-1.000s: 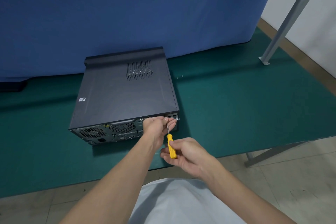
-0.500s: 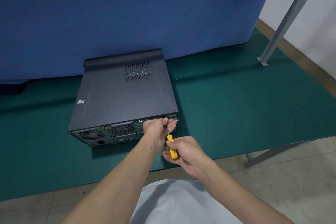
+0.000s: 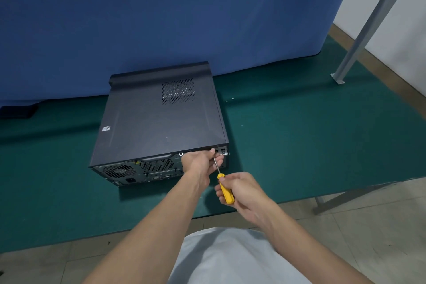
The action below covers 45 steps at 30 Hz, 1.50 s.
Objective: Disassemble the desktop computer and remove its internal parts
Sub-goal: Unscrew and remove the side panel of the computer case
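the green tabletop (image 3: 299, 145) lies open to the right; a blue partition (image 3: 161, 30) closes the back. the desktop computer (image 3: 161, 122) lies flat by the near edge, long axis running away, rear panel toward the person. of the hands, the left hand (image 3: 198, 163) pinches the screwdriver (image 3: 226, 191) shaft there; the right hand (image 3: 247, 193) grips its handle.

A black computer (image 3: 161, 122) lies flat on a green mat (image 3: 299, 145), rear panel toward the person. The right hand (image 3: 244, 189) grips a yellow screwdriver (image 3: 226, 192). The left hand (image 3: 198, 162) pinches its shaft tip at the case's rear top edge.
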Available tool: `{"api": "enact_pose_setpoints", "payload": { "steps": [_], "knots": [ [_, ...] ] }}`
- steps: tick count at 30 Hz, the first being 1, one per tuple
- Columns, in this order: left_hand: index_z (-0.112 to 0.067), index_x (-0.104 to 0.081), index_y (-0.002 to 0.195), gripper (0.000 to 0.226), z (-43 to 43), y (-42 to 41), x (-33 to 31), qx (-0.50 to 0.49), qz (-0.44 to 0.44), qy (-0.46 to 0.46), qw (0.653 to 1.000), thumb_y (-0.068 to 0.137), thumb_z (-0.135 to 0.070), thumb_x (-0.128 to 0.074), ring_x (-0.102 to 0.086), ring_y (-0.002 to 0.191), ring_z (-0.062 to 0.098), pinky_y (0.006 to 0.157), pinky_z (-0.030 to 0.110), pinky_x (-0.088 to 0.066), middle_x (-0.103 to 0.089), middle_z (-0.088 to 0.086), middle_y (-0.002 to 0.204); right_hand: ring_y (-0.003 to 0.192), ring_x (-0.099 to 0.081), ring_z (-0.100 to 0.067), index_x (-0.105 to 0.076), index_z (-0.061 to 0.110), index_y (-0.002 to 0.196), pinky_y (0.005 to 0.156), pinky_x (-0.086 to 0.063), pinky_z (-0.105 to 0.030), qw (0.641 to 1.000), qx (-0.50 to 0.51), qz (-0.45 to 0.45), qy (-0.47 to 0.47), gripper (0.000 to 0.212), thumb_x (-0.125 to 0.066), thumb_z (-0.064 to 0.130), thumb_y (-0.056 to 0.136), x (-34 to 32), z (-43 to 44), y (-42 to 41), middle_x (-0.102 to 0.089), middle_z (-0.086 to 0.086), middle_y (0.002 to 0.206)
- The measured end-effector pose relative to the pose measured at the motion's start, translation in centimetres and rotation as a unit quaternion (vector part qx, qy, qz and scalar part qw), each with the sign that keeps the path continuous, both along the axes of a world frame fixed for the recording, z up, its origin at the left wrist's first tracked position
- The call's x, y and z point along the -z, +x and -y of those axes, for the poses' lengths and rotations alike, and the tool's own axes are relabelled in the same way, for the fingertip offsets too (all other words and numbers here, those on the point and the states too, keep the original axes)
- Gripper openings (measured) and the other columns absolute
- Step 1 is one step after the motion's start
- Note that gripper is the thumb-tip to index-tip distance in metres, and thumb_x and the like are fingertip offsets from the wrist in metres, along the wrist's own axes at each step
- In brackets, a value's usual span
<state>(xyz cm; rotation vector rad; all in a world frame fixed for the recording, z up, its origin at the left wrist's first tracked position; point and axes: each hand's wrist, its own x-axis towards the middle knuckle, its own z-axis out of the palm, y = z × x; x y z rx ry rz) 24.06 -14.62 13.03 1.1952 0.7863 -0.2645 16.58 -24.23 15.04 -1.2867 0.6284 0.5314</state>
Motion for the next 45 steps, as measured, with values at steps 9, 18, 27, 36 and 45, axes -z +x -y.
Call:
{"api": "enact_pose_setpoints", "payload": {
  "steps": [9, 18, 27, 36, 45],
  "knots": [
    [0.004, -0.069, 0.097, 0.012, -0.8, -0.7, 1.1, 0.163, 0.101, 0.208, 0.959, 0.092, -0.005, -0.064, -0.073, 0.071, 0.019, 0.068, 0.028, -0.06, -0.072, 0.011, 0.081, 0.048, -0.03, -0.015, -0.045, 0.019, 0.066, 0.049, -0.022, -0.024, 0.961, -0.107, 0.026, -0.255, 0.033, -0.072, 0.03, 0.081, 0.7, 6.1, 0.9, -0.036, 0.006, 0.05],
    [-0.009, -0.074, 0.101, 0.021, 0.9, -0.1, -1.2, 0.371, 0.335, 0.506, 0.703, 0.097, -0.022, -0.058, -0.065, 0.077, 0.033, 0.073, 0.041, -0.051, -0.073, 0.012, 0.083, 0.076, -0.063, -0.008, -0.072, 0.023, 0.078, 0.066, -0.047, -0.025, 0.936, 0.032, 0.186, -0.298, 0.007, -0.071, 0.028, 0.082, -1.5, 4.4, 5.5, -0.07, 0.009, 0.074],
    [-0.005, -0.074, 0.088, 0.013, 1.2, 3.2, -1.5, 0.353, 0.439, 0.508, 0.652, 0.092, -0.015, -0.066, -0.059, 0.056, 0.026, 0.058, 0.038, -0.05, -0.067, 0.008, 0.064, 0.08, -0.064, -0.007, -0.071, 0.023, 0.073, 0.062, -0.043, -0.021, 0.958, 0.043, 0.157, -0.236, 0.01, -0.075, 0.018, 0.081, -0.4, 5.6, 9.3, -0.071, 0.008, 0.077],
    [-0.013, -0.03, 0.15, 0.062, -0.8, 11.8, 0.5, 0.329, 0.178, 0.681, 0.63, 0.102, -0.051, -0.024, -0.019, 0.147, 0.027, 0.117, 0.043, -0.016, -0.024, 0.009, 0.159, 0.08, -0.059, -0.022, -0.064, 0.025, 0.069, 0.062, -0.047, -0.029, 0.907, -0.023, 0.171, -0.384, 0.019, -0.066, 0.02, 0.087, 2.4, 7.7, 18.3, -0.065, 0.002, 0.075],
    [-0.029, -0.009, 0.155, 0.07, -1.2, 13.0, 1.9, 0.358, 0.12, 0.683, 0.626, 0.094, -0.064, -0.01, 0.006, 0.15, 0.017, 0.119, 0.044, 0.0, -0.003, -0.001, 0.164, 0.09, -0.061, -0.032, -0.069, 0.018, 0.086, 0.071, -0.048, -0.033, 0.858, -0.074, 0.137, -0.49, 0.009, -0.063, 0.025, 0.087, 8.5, 7.9, 28.8, -0.069, -0.01, 0.092]
  ]
}}
